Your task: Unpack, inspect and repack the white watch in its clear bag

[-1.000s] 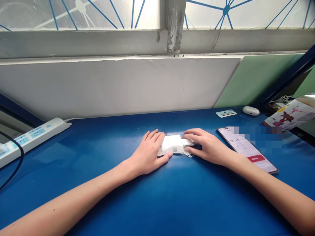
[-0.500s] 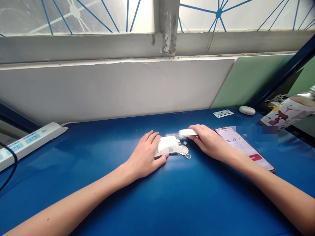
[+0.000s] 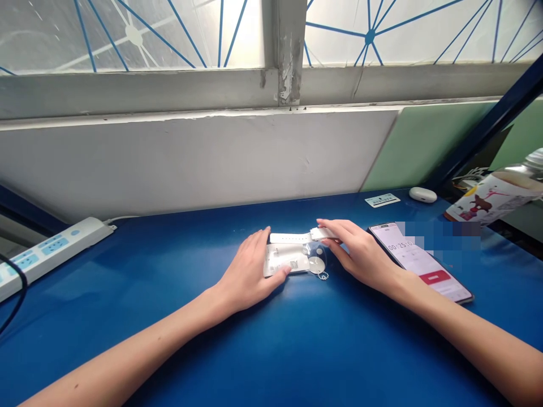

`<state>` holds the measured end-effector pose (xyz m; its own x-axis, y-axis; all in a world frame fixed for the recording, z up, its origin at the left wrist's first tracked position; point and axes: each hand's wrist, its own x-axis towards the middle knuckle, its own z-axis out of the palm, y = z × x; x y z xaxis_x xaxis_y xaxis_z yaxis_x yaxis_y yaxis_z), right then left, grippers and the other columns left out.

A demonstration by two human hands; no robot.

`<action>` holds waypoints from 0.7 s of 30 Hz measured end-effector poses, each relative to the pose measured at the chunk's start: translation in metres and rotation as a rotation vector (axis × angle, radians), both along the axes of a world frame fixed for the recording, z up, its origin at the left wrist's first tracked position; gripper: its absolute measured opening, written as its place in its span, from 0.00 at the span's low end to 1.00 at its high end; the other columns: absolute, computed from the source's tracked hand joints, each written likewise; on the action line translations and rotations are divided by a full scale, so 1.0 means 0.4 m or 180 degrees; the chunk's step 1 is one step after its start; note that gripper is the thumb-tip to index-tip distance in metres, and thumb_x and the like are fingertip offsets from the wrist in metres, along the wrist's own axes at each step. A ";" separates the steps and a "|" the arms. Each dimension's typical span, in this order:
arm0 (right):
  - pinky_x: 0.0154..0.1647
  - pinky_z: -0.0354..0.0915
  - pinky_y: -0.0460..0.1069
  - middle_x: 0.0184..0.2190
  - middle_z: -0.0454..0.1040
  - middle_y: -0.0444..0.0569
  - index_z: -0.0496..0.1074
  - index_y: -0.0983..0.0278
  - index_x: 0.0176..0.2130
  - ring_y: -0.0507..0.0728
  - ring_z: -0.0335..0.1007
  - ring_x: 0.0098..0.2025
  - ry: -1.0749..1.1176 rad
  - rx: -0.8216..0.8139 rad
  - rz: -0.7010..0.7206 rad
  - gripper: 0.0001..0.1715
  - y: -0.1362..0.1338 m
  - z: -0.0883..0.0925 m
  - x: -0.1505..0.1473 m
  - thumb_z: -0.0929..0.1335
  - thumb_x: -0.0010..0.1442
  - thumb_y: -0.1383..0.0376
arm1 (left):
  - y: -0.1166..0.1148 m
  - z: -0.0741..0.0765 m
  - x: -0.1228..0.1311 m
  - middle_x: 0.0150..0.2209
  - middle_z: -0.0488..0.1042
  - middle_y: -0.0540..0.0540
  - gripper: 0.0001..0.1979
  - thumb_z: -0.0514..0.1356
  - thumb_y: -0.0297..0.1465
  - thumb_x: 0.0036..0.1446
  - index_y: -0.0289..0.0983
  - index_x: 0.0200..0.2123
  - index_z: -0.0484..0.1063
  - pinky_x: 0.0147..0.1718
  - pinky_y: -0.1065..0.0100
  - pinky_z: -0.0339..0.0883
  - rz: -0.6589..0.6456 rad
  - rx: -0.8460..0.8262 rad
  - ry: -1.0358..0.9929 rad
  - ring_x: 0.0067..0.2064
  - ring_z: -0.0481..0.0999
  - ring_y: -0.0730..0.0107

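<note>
A small white packet (image 3: 285, 260) with a printed code lies on the blue table (image 3: 297, 350), a round silver tag (image 3: 316, 264) with a short bead chain at its right end. My left hand (image 3: 250, 271) rests on the packet's left side, fingers flat and thumb against its near edge. My right hand (image 3: 360, 251) pinches the right end of a long white strap (image 3: 297, 237), which stretches along the far side of the packet.
A phone (image 3: 419, 263) showing a timer and a red button lies right of my right hand. Behind it are a small white label (image 3: 382, 200) and a white oval case (image 3: 422, 194). A white power strip (image 3: 46, 249) sits at the left, a printed bottle (image 3: 496, 198) at the right.
My right hand drew the white strap out from the packet's right end and laid it lengthwise along the far side. The round tag came into sight. My left hand stayed on the packet.
</note>
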<state>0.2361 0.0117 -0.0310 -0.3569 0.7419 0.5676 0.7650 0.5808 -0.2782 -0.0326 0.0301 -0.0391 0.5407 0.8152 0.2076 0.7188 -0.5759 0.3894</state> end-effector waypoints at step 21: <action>0.43 0.77 0.54 0.43 0.82 0.52 0.74 0.61 0.49 0.60 0.80 0.42 0.0834 -0.0185 0.0384 0.12 -0.060 0.024 -0.062 0.64 0.68 0.63 | -0.032 0.053 0.030 0.46 0.81 0.45 0.12 0.53 0.25 0.67 0.37 0.48 0.74 0.59 0.50 0.63 -0.0765 0.1143 -0.0557 0.49 0.79 0.58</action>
<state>0.2112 -0.0122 -0.0213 -0.2913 0.7372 0.6097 0.5891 0.6404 -0.4928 -0.0207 0.0174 -0.0178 0.6373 0.5309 0.5586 0.4896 -0.8387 0.2384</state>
